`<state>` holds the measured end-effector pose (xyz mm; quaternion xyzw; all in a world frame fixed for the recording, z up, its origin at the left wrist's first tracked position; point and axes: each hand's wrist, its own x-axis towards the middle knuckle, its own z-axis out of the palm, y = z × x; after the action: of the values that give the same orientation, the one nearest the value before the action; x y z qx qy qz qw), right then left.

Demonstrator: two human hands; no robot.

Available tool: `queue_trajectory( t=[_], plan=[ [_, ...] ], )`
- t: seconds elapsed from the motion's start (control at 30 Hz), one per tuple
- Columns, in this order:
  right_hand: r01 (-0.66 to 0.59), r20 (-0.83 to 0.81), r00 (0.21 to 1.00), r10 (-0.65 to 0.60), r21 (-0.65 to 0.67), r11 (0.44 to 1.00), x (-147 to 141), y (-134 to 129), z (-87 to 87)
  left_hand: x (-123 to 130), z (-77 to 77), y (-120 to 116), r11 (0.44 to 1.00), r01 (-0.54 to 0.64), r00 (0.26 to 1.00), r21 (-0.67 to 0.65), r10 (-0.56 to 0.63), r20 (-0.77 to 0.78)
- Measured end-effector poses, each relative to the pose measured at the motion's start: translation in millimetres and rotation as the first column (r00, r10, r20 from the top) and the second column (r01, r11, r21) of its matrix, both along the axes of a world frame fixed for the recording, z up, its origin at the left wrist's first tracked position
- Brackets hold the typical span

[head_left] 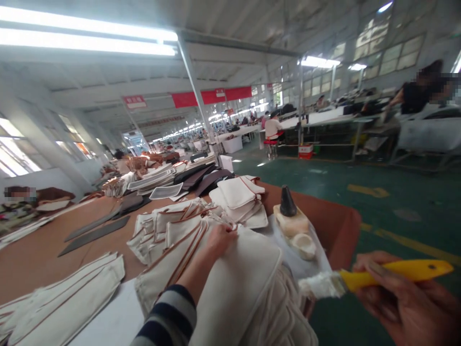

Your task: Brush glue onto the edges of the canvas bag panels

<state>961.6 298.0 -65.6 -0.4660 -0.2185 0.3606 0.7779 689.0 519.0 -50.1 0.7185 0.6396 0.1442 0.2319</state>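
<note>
My right hand [403, 293] grips a paintbrush [399, 271] by its yellow handle, off the table's right edge. The brush's bristles, caked white, point left beside a stack of cream panels [245, 283]. My left hand [221, 240], in a striped sleeve, has its fingers closed at the top edge of the uppermost panel; its fingertips are partly hidden. Left of that hand lie more cream pieces with brown edging [183, 250]. Near the brush, a pale tray [322, 262] bears a round whitish cup [303, 245] and a beige block [291, 222] topped by a black cone [287, 202].
The brown-covered table [90, 221] carries dark strips [95, 234], a fan of cream pieces [72, 298] at the front left and piled panels farther back. A metal post [194, 81] rises behind. Other people sit or stand at distant tables beyond the green floor [324, 178].
</note>
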Motion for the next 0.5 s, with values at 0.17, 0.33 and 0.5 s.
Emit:
queue_trajectory(
  t=[0.17,0.33,0.5],
  plan=[
    [-0.076,0.031,0.997,0.072,0.158,0.985,6.6,16.9,29.9,11.9,18.4,-53.9,0.989,0.136,0.977,-0.059,-0.124,0.174],
    [-0.29,0.223,0.944,0.242,0.218,0.932,5.5,44.1,22.7,10.3,24.4,-108.8,0.961,0.228,0.945,-0.159,-0.179,0.274],
    [-0.418,0.307,0.884,0.351,0.187,0.889,-20.6,57.9,2.1,9.4,28.6,-140.8,0.966,0.172,0.937,-0.192,-0.101,0.334]
  ],
)
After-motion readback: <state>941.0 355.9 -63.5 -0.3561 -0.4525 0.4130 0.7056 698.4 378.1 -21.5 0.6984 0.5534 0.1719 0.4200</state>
